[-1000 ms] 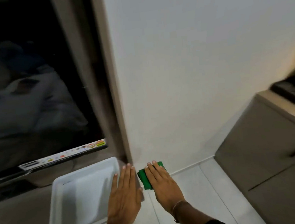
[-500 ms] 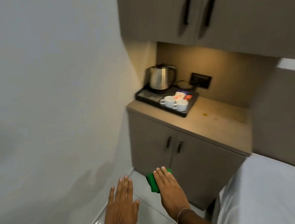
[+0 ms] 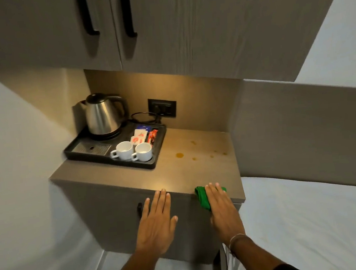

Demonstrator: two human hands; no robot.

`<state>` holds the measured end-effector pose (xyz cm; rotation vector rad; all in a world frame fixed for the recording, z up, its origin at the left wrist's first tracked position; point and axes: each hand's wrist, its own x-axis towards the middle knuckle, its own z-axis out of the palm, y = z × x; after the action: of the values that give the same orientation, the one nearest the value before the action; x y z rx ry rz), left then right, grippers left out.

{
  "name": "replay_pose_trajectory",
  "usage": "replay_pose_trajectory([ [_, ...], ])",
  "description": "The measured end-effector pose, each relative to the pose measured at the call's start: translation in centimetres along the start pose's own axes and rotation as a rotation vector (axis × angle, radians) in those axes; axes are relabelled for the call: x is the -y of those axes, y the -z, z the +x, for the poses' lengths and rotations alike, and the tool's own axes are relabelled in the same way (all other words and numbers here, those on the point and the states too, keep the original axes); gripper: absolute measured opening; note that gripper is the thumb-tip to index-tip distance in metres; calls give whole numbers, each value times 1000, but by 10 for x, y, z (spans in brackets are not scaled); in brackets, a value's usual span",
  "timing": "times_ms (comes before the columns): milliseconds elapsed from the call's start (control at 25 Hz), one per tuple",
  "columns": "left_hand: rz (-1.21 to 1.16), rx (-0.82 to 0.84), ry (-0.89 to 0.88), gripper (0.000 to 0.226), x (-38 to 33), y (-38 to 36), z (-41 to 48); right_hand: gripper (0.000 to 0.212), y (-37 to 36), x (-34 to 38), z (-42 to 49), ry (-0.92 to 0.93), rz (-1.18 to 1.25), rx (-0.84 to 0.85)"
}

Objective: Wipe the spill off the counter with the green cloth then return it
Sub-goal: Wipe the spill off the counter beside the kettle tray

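Observation:
A wooden counter stands straight ahead, with several small orange-brown spill drops on its right half. The green cloth is held under my right hand, which hovers at the counter's front right edge, well short of the drops. Only the cloth's left side and a far corner show past my fingers. My left hand is flat and spread, fingers apart, in front of the lower cabinet door just below the counter's front edge, holding nothing.
A black tray on the counter's left half carries a steel kettle, two white cups and sachets. A wall socket with a cord sits behind. Upper cabinets hang overhead. A white bed lies to the right.
The view has swung from a window and white tray, past a wall, to the counter, which is now closer. My right hand kept the green cloth throughout; both hands stay outstretched.

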<state>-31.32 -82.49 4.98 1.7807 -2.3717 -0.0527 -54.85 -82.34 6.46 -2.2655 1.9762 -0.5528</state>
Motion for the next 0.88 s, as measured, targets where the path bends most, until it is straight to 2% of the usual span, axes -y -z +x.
replay_pose_trajectory([
  [160,-42,13,-98,71,11,-5,100,72,-7,-26,53,-148,-1,25],
  [320,-48,78,-132,74,34,-15,175,74,-14,-39,103,-210,-78,78],
  [520,-113,119,-111,78,41,-37,211,77,-20,-52,135,-241,-109,124],
  [760,-180,136,-93,84,42,-52,209,78,-34,-58,137,-139,-114,209],
  [880,-178,133,-76,85,42,-51,205,83,-31,-77,118,5,-127,329],
])
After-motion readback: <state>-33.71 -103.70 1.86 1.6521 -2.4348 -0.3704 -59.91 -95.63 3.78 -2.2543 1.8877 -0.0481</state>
